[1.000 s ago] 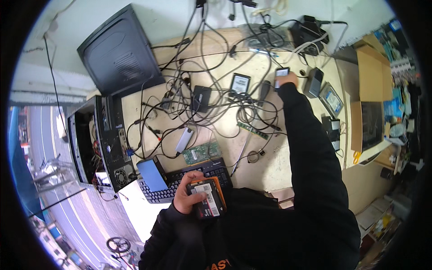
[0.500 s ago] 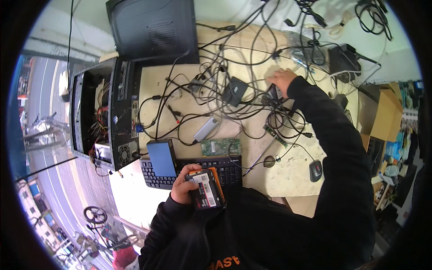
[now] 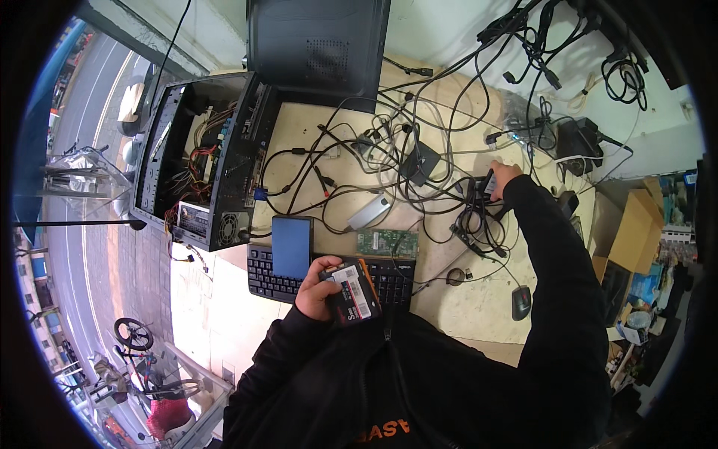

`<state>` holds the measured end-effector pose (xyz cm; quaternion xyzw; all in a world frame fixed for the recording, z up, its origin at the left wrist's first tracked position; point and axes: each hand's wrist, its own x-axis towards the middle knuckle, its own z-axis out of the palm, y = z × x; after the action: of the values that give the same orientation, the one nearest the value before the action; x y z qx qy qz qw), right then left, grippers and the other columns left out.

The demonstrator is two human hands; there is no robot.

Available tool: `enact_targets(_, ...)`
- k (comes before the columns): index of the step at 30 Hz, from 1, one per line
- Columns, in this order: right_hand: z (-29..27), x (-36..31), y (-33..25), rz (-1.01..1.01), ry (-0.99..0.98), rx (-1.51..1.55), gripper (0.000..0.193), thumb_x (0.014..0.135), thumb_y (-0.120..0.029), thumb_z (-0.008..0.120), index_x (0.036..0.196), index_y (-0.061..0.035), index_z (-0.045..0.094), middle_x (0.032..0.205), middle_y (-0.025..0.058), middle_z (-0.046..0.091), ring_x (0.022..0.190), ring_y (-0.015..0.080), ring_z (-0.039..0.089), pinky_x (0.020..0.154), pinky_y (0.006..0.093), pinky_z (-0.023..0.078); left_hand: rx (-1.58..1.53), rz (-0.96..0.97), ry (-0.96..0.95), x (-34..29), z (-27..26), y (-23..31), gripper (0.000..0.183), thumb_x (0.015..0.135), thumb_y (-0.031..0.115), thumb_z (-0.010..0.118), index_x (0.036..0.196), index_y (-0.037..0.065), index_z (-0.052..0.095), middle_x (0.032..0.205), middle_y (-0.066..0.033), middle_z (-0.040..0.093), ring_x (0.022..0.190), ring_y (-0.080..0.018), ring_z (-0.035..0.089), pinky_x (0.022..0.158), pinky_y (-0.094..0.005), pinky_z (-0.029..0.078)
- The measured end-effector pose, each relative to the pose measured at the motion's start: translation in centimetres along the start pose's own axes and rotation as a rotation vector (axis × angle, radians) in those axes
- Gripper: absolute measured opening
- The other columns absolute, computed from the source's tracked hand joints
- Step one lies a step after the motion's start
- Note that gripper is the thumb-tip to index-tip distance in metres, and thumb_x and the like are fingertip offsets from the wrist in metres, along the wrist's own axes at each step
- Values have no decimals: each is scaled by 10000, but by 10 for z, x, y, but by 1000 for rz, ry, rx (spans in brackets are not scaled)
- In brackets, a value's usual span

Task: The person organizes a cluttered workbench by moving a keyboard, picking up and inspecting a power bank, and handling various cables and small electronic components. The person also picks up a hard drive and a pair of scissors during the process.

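Observation:
My left hand [image 3: 317, 293] is closed round a small stack of flat solid-state drives [image 3: 353, 296], held above the keyboard [image 3: 394, 280]. The top drive is black with a white label, and an orange edge shows behind it. Across the table, my right hand [image 3: 506, 181] grips a small black box-shaped thing [image 3: 489, 185] with a pale label, among tangled black cables [image 3: 473, 218]. Its exact kind is hard to make out. Closer to me lie a green circuit board [image 3: 387, 242], a blue-faced flat box [image 3: 292, 247] and a grey slim device [image 3: 369, 212].
An opened computer case [image 3: 238, 168] stands at the left, beside a black side panel [image 3: 318, 56]. A flat black box [image 3: 419, 164] lies among the cables. The mouse [image 3: 521, 302] is at the right, with a black adapter [image 3: 579, 144] at the back and a cardboard box [image 3: 633, 230] beyond the table.
The whole view has shifted. My right hand has drawn back toward me and closed on the black box-shaped thing. My left hand still holds the drives.

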<state>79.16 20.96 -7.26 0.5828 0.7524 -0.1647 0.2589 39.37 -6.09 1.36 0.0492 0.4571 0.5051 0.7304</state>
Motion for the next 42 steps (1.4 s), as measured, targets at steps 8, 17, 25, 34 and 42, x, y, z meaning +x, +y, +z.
enact_targets(8,17,-100,-5,419,967,581,227,798,-160,750,956,-17,672,878,130,694,800,314,671,717,381,517,-23,153,-54,1,-13,-16,469,740,-113,409,1182,33,467,1104,-167,603,987,-284,622,901,-394,520)
enact_targets(17,20,-229,-221,-331,18,1525,423,832,-257,744,1123,18,607,1010,144,683,892,216,671,764,342,527,86,232,-36,30,20,-43,178,1022,180,489,1133,57,555,984,-9,556,907,-91,525,826,-245,445)
enact_targets(25,31,-224,-279,-375,544,751,748,833,-440,679,1245,141,450,1054,270,549,979,402,555,833,419,464,333,236,-80,18,-15,-49,188,982,180,560,1113,46,550,963,-8,558,882,-79,501,799,-233,429)
enact_targets(34,15,48,-163,0,960,650,260,861,-119,557,1054,35,636,1010,223,644,909,405,610,843,468,494,184,67,-155,41,-56,-24,233,887,147,485,1096,47,516,960,-69,589,867,-168,587,786,-293,485)
enact_targets(42,17,124,-127,-91,159,520,437,635,-312,682,983,-49,709,998,201,684,969,367,644,853,400,526,394,175,-417,-10,-41,14,408,865,209,663,1192,49,479,1107,-114,602,969,-195,598,870,-333,481)
